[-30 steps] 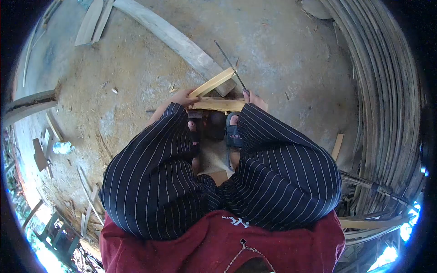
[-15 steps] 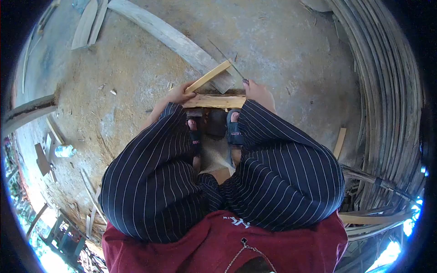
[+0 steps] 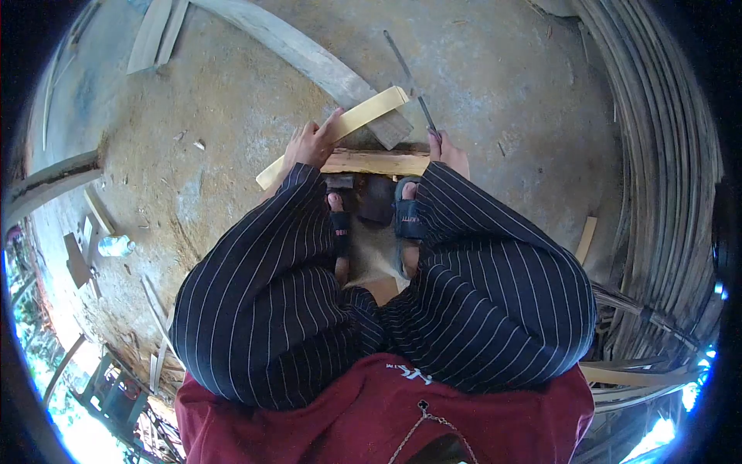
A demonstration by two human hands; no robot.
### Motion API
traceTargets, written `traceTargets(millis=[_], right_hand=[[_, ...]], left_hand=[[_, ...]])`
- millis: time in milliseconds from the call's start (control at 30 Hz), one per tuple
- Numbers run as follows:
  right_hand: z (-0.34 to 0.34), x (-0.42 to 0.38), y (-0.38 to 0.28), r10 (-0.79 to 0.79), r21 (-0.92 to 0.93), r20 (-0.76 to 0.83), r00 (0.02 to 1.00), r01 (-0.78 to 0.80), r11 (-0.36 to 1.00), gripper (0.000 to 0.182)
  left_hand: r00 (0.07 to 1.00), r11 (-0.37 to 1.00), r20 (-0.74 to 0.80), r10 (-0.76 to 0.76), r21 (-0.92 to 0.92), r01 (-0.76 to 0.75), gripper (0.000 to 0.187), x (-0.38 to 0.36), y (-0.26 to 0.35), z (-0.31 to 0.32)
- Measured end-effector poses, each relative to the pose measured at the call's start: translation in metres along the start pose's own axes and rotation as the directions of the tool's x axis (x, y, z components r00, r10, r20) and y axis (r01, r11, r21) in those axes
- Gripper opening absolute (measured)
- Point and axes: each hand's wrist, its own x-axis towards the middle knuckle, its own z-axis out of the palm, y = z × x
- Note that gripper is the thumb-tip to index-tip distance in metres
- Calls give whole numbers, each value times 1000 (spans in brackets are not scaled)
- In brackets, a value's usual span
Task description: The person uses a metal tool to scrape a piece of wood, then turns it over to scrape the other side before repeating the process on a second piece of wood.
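our left hand (image 3: pixel 311 145) clamps a pale wooden strip (image 3: pixel 367 114) aslant as our right hand (image 3: pixel 450 151) closes on a slim dark tool (image 3: pixel 427 114) beside its far end. a steady grip, fingers clear of the tool's path, should serve us best.

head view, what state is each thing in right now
left hand: closed on the pale strip
right hand: closed on the thin tool
pale strip: held at a slant
thin tool: held by one end, contact with strip unclear
wood piece: lying crosswise beyond the sandals
sandals: worn
bottle: on its side, cap too small to tell
long grey plank: lying flat
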Motion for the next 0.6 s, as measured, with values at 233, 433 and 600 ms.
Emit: traceTargets(millis=[233, 433, 600], right_hand=[[18, -8, 8, -14, -126, 76, 997, 23, 992, 35], [19, -10, 15, 82, -109, 98, 992, -71, 991, 42], [37, -10, 32, 158, 133, 208, 965, -188, 973, 45]], left_hand=[[1000, 1000, 19, 20, 17, -20, 74, 1, 1, -4], [996, 998, 73, 56, 19, -57, 76, 2, -7, 2], [988, 996, 136, 79, -48, -73, 73, -1, 0, -3]])
